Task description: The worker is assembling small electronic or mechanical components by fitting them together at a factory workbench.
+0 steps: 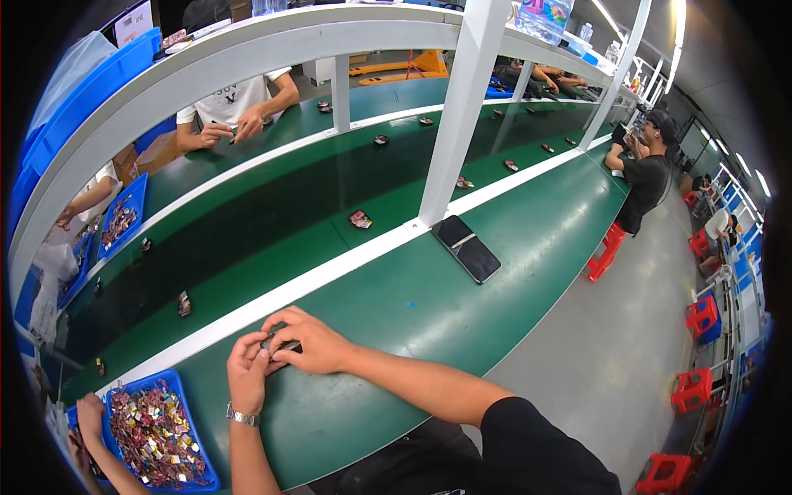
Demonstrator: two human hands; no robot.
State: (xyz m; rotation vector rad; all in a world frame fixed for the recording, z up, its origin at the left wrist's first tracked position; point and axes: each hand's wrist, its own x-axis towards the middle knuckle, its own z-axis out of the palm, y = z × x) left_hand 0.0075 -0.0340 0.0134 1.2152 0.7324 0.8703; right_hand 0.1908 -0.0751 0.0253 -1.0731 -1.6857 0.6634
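Observation:
My left hand (247, 373) and my right hand (309, 340) meet on the green bench (429, 313) near its white edge strip. Together they pinch a small dark part (280, 344), mostly hidden by my fingers. A metal watch (242, 417) sits on my left wrist. A blue bin (177, 381) full of small shiny red and gold parts stands just left of my left forearm.
A dark phone (468, 247) lies on the bench by a white post (458, 115). Small parts (360, 219) ride the dark conveyor belt beyond. Another person's hand (89, 412) reaches the bin. Workers sit opposite and at far right; red stools (606, 252) line the aisle.

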